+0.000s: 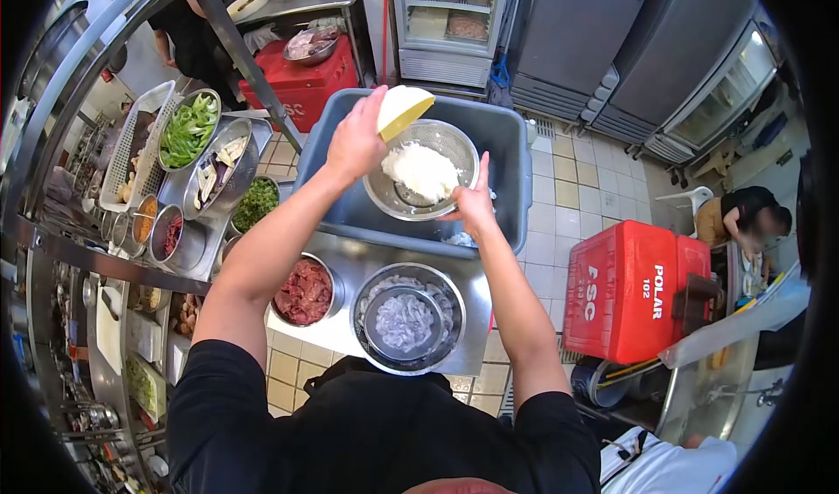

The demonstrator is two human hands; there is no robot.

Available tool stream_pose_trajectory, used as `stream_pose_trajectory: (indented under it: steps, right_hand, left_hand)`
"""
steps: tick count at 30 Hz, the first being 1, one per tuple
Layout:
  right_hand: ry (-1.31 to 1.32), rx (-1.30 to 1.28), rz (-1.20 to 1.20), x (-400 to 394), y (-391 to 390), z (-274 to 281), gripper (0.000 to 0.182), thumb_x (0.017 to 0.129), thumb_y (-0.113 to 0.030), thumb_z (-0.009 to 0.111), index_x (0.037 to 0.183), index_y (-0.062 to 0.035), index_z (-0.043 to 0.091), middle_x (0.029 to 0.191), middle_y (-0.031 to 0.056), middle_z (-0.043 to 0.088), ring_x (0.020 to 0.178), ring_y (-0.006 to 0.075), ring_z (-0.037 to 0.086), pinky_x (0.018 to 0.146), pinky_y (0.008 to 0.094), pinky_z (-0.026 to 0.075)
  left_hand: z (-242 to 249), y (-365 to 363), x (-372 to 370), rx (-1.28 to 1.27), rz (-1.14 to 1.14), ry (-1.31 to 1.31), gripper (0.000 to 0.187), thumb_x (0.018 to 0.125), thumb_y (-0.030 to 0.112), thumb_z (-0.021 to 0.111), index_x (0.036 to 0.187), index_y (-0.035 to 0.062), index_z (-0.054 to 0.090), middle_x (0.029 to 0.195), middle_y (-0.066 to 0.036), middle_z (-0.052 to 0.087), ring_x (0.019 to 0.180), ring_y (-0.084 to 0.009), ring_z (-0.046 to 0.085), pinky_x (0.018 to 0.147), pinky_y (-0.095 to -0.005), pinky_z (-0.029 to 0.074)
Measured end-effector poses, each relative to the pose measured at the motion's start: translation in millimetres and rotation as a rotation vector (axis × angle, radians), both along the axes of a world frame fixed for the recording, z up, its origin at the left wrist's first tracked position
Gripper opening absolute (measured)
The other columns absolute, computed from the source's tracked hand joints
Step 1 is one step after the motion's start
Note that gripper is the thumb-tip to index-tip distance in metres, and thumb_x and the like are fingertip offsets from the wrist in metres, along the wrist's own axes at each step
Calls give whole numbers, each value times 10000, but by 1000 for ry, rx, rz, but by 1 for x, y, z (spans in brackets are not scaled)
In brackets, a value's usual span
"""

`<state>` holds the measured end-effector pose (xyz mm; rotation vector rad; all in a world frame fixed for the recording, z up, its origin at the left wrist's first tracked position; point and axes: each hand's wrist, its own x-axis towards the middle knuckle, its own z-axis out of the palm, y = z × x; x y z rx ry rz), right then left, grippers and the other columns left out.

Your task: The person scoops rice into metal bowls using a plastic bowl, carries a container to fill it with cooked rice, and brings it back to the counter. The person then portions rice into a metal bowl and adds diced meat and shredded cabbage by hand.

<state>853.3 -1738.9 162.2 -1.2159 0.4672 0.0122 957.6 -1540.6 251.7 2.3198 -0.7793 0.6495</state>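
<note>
My left hand (358,140) is closed on the edge of a tilted yellow-and-white bowl (407,114), held just above the far rim of a metal colander (391,198). A white, clumped mass (423,171) lies in the colander; its kind I cannot make out. My right hand (474,201) grips the colander's near right rim, thumb side up along the edge. Below both hands is a deep grey-blue tub (517,162), with some white bits (461,240) at its near right side.
Closest to my body, a steel table (476,297) bears a bowl of raw shrimp (405,323) and a pot of red meat (303,292). Sliced green peppers (189,132) and chopped greens (255,205) stand left. A red cooler (620,291) is right. Two co-workers (743,219) (194,35) are farther off.
</note>
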Motion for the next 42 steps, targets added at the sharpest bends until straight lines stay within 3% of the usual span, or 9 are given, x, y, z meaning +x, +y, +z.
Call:
stream_pose_trajectory:
  steps: [10,11,14,17,26,31,33,37,42]
  right_hand:
    - [152,-226,169,37,-24,-40,948,749,125,400,1501,-336,53,1395,174,419,1054,457,584,587,564,594]
    - [253,-294,173,35,-26,-42,841,782,84,440,1484,-307,191,1401,197,411,1091,455,572,706,550,592]
    - [547,-1012,145,50,-41,-74,630,814,7,521,1392,-223,421,1427,222,385,1098,435,585,817,482,573]
    - [556,-1309,188,45,-50,-79,431,822,-77,590,1250,-131,575,1356,244,473,1075,400,611,879,405,542]
    - [426,-1229,-35,39,-37,-71,351,771,-91,618,1117,-37,605,1010,221,673,941,349,674,868,416,522]
    - [359,-907,129,33,-35,-51,582,722,-22,557,1302,-57,518,1070,193,666,808,293,701,496,368,605]
    - [288,-832,64,30,-32,-51,637,718,-14,554,1348,-83,491,1097,193,659,811,292,699,507,377,606]
    - [113,-749,35,29,-24,-52,744,709,4,545,1430,-124,413,1149,196,642,814,288,696,523,377,603]
    - [256,-865,-7,16,-28,-30,568,726,-41,557,1291,-33,496,1024,211,670,716,301,700,593,377,582]
  left_hand:
    - [-60,7,13,-356,165,449,481,793,1,489,1270,65,472,1117,-240,630,1055,-400,604,901,-439,478]
    - [-74,7,17,-386,206,474,486,775,-14,483,1257,54,482,1091,-252,641,1055,-392,612,911,-425,473]
    - [-80,8,4,-334,264,553,484,776,-15,481,1255,55,487,1104,-255,635,1068,-394,605,917,-426,468]
    - [-92,8,-6,-258,193,572,502,773,-12,493,1269,63,478,1134,-249,624,1086,-403,587,923,-443,462]
    - [-121,-33,-21,173,199,679,484,787,45,512,1267,13,455,1116,-251,618,1047,-422,599,920,-472,474]
    - [-99,-66,-33,159,313,858,460,797,85,545,1231,-34,445,1110,-271,614,1043,-409,610,911,-454,489]
    - [-103,-76,-34,142,345,831,483,786,103,563,1231,-41,442,1088,-264,631,1031,-403,623,919,-441,487]
    - [-130,-89,-28,-54,369,1058,476,794,93,547,1245,-18,447,1089,-251,632,989,-392,645,766,-436,564]
    - [-156,-77,-13,-644,249,1352,432,827,53,486,1256,19,453,1127,-216,602,933,-387,661,524,-486,593]
